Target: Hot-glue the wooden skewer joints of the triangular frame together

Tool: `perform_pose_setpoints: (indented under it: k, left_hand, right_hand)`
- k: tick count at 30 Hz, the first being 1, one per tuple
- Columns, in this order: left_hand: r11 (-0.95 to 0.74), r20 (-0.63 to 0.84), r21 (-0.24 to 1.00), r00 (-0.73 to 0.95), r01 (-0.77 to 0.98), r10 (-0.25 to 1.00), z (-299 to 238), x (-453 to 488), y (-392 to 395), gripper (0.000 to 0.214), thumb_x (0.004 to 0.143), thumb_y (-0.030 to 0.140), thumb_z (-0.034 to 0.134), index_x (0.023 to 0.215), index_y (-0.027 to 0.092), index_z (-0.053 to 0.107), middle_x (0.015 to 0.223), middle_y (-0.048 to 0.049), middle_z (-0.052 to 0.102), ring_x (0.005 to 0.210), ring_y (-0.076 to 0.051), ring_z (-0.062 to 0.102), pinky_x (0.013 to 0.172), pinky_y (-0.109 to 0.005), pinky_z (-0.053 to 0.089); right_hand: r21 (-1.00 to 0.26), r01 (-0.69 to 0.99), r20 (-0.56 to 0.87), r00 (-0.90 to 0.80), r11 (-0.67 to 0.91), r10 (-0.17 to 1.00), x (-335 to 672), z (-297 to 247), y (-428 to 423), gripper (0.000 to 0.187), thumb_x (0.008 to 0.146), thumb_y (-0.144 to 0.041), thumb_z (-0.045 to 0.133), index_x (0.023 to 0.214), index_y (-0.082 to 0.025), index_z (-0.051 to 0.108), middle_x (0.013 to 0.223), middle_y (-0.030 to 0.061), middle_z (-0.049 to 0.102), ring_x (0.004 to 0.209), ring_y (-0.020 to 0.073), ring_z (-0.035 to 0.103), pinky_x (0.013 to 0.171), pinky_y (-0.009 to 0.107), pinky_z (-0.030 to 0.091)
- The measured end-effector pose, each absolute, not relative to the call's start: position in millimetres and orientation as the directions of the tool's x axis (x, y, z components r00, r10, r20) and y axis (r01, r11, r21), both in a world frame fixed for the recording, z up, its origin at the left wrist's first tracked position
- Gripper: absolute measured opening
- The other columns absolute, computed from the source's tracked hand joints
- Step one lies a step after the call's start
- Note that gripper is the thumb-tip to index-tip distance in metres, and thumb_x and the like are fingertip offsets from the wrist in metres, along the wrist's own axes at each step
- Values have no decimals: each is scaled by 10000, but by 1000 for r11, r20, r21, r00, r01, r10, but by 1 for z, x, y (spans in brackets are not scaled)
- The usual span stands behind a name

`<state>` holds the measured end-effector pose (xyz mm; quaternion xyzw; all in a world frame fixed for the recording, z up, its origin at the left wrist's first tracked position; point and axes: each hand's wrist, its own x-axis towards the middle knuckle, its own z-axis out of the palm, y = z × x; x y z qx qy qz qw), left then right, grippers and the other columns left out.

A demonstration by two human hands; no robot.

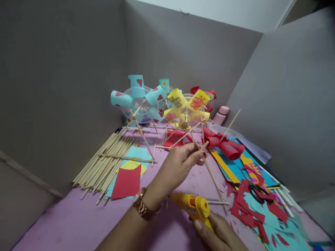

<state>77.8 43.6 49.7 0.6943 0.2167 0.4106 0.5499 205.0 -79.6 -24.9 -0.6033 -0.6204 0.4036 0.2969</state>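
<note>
From my remote seat I see the left hand [180,164] with thumb and fingertips pinched together around the top of a wooden stick frame [210,175], over the purple table [78,216]; the fingers hide the joint, so its exact make-up is hard to tell; the right hand [218,232] curls closely round the handle of a yellow glue gun [190,203], below the left hand; black scissors [261,194] lie among red and turquoise paper scraps [244,205] to the right.
</note>
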Motion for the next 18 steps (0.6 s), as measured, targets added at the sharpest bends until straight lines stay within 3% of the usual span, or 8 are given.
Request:
perform_pose_setpoints:
  k: [13,18]
  left_hand:
    - [-337,328,937,568,-93,755,52,78,47,220,887,321,463,837,170,614,815,3,599,785,-128,617,751,-266,539]
    - [-322,356,932,568,-164,742,50,79,46,209,885,312,462,850,168,610,836,-3,593,811,-130,600,761,-268,537]
  right_hand:
    - [-854,521,-104,-161,-5,981,205,-17,-74,511,857,-550,394,1134,-169,592,797,33,623,717,184,552,645,256,447]
    - [-839,544,-89,-168,17,982,207,-16,-77,469,866,-520,395,1124,-186,601,819,41,638,771,208,579,688,272,470]
